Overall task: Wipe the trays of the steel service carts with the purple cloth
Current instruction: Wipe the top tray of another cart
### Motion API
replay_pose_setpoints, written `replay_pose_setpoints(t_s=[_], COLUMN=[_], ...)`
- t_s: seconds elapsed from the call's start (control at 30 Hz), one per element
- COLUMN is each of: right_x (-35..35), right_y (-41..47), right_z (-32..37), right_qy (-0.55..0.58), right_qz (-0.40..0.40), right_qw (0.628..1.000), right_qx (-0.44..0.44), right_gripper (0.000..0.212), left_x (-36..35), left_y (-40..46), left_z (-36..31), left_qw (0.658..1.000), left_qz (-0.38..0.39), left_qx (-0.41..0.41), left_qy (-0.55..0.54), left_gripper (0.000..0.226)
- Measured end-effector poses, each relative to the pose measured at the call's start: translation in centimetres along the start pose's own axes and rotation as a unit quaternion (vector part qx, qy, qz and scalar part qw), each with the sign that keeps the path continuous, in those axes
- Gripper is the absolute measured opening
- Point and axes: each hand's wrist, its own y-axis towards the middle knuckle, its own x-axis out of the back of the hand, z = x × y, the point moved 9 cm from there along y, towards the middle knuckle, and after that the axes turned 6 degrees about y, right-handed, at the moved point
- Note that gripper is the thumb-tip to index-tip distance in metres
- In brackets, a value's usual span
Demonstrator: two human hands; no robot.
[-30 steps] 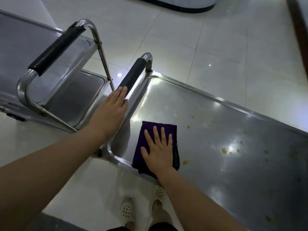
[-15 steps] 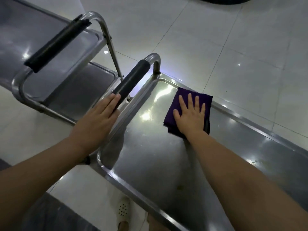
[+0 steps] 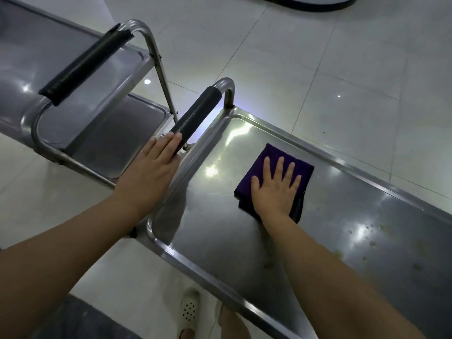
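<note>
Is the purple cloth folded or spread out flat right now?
Folded. The purple cloth forms a compact pad under the flat right hand, with stacked layers showing at its near edge on the tray.

Folded purple cloth (image 3: pixel 274 165) flat on steel tray (image 3: pixel 220 241), near far rim.

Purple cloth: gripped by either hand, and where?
Neither grips it. The right hand presses flat on the folded purple cloth; the left hand rests on the black-padded cart handle.
</note>
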Motion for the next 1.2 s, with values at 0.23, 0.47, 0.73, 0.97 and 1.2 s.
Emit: replay_pose_setpoints(t_s=[0.23, 0.47, 0.73, 0.97, 1.2], right_x=[-3.4, -6.0, -6.2, -4.5, -1.1], right_y=[-10.4, -19.0, -21.6, -15.8, -6.0], right_z=[1.7, 1.4, -0.8, -4.5, -8.6], right_qy=[0.0, 0.019, 0.026, 0.029, 0.008], right_qz=[-0.01, -0.024, 0.014, 0.005, 0.036], right_qw=[1.0, 0.999, 0.999, 0.999, 0.995], right_qx=[0.015, 0.024, 0.015, 0.043, 0.095], right_gripper=[0.066, 0.063, 0.068, 0.071, 0.071], left_x=[0.2, 1.8, -2.4, -4.1, -3.4], left_y=[-0.3, -1.0, -5.9, -4.4, -4.1], left_z=[-0.1, -2.0, -16.4, -18.3, -20.0], left_qw=[0.999, 0.992, 0.942, 0.937, 0.911], left_qz=[0.028, -0.029, 0.264, 0.32, 0.405], left_qx=[-0.001, -0.077, -0.112, -0.096, -0.076], left_qy=[0.026, 0.095, -0.174, -0.104, -0.023], left_gripper=[0.039, 0.041, 0.089, 0.108, 0.12])
